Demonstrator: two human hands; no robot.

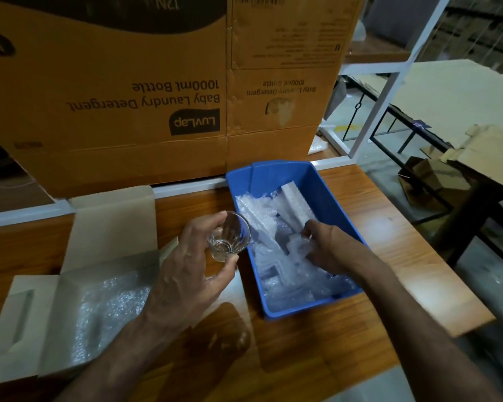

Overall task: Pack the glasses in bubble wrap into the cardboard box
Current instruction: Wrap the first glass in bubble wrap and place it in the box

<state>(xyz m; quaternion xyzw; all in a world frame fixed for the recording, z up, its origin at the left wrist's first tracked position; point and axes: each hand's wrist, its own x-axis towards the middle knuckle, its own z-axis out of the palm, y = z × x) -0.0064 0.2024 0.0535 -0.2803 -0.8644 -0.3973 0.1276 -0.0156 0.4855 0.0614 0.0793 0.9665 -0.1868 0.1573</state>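
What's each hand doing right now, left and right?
Left hand: holding a small clear drinking glass, unwrapped.
Right hand: pinching a sheet of clear bubble wrap inside the blue plastic bin.

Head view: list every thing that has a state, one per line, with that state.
Left hand: grips the glass, held above the table.
Glass: bare, unwrapped, tilted with its mouth towards the bin.
Right hand: inside the bin, pinching bubble wrap.
Blue plastic bin: open-topped, holding bubble wrap pieces.
Small cardboard box: flaps open, bubble wrap inside.
Large detergent carton: standing with its print upside down.
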